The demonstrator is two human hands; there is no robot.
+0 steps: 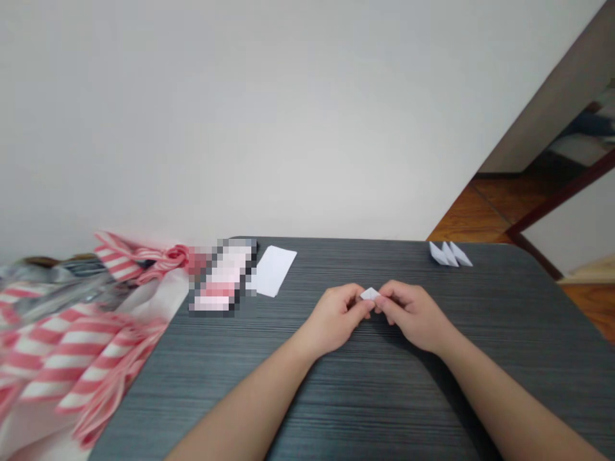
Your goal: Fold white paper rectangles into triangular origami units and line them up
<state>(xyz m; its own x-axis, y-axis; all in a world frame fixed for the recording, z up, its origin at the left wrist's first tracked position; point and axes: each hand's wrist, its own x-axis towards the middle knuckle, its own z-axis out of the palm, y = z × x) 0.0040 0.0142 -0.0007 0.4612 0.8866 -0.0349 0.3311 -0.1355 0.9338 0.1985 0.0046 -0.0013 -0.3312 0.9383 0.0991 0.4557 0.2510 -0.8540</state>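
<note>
Looking light, crisp and easily creased, the small folded paper is probably best held by its side corners, where the left hand and right hand pinch it over the dark table. Its peak points toward the wall, and its visible long axis runs crosswise from hand to hand.

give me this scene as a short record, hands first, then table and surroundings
left hand: pinching one side of small folded paper
right hand: pinching its other side
table: dark, streaked
table's far left: pixelated item, white rectangular paper
table's far right: folded white pieces
left of table: striped cloth
</note>
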